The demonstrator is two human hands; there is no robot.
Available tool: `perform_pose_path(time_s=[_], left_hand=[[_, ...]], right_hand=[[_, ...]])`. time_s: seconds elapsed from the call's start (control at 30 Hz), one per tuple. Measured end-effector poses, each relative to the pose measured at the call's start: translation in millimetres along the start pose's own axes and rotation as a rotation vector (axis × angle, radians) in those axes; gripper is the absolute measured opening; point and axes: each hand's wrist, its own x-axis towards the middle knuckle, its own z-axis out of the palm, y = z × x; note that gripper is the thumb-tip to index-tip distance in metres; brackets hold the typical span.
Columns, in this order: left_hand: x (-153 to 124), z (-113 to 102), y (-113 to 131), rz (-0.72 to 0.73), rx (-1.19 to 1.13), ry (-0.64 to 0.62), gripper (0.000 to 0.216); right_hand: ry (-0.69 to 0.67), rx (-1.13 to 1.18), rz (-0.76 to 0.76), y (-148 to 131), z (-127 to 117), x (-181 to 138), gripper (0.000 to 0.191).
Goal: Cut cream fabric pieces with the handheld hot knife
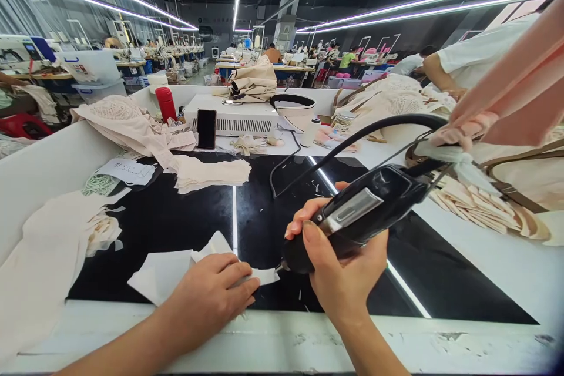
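Tool (352, 217), black and bulky, sits in the right hand (348, 282), which is curled shut around its body, thumb along the near side. Its nose points to eight o'clock, and a black cable (396, 120) arches above it. White piece (161, 273) is flat on the mat (273, 229), at nine o'clock from the nose; its narrow end meets, or nearly meets, the tip. The left hand (215, 288) lies over it palm down, fingers together and slightly bent; whether they pinch it I cannot tell.

From the mat's middle, stacked bins (88, 67) stand well off between ten and eleven, contents unclear. A black-rimmed tub (294, 114) is at twelve, past the far edge; what it holds cannot be made out. A red flask (165, 104) stands near half past ten, a small white bottle (311, 132) just right of the tub.

White table (506, 258) borders the mat, whose near edge runs beneath both forearms. Black surface spreads from the right hand to the corner at four o'clock. Pale cloth (53, 252) overlaps the edge at nine; a fabric stack (214, 171) lies between ten and eleven.
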Motion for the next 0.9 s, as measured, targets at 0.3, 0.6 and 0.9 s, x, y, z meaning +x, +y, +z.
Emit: perform_pose_path(time_s=[0.3, 0.6, 0.9], left_hand=[[2, 1, 2, -0.002, 0.001, 0.020, 0.028], [-1, 5, 4, -0.018, -0.014, -0.009, 0.018], [2, 5, 6, -0.020, -0.015, -0.007, 0.018]], right_hand=[[0.037, 0.035, 0.046, -2, 7, 0, 0.048], [-0.072, 0.063, 0.068, 1, 12, -6, 0.040], [-0.031, 0.034, 0.064, -1, 17, -5, 0.043]])
